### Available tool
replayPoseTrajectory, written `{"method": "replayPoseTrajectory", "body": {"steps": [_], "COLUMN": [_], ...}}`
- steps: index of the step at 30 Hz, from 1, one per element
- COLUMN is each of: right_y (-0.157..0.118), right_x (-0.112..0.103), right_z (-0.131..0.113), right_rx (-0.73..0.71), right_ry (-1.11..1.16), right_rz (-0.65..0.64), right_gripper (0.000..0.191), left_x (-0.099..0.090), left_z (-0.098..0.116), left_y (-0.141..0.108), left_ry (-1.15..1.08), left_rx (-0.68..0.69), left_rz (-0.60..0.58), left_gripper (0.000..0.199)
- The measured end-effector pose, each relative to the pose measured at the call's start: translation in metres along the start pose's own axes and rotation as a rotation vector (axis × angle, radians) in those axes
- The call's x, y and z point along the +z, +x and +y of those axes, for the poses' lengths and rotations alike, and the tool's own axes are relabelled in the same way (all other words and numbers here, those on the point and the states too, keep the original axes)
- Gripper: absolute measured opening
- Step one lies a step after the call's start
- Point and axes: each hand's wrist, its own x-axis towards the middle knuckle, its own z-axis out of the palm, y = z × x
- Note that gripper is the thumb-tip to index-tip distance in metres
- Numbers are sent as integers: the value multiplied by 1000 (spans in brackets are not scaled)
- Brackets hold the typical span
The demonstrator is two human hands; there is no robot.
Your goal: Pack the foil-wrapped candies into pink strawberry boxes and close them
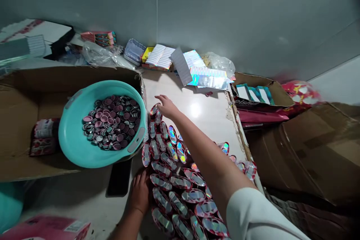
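Observation:
Many shiny oval packs with red edges and silvery holographic faces stand packed in rows on the table. My right hand reaches across them to the far end of the group. Its fingers are stretched out to the left, just above the farthest oval pack; whether they touch it I cannot tell. My left hand lies at the left edge of the group, fingers extended and flat beside the packs. Left of my hands, a turquoise basin holds a heap of small round pink and silver caps.
The basin sits in an open cardboard box. A black phone lies between box and left hand. Holographic card sheets and a clear plastic tub line the wall. Cardboard boxes stand beyond the table's right edge.

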Motion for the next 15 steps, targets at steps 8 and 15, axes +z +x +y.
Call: {"method": "replayPoseTrajectory", "body": {"steps": [8,15], "right_y": [-20,-64], "right_x": [56,64], "right_z": [-17,-26], "right_rx": [-101,-140], "right_ry": [-188,-256], "right_rz": [-125,-165], "right_gripper": [41,44], "left_x": [-19,-33], "left_z": [19,24], "left_y": [15,22], "left_ry": [-338,-395], "left_rx": [-181,-294], "left_rz": [-53,-59], "left_gripper": [41,27]}}
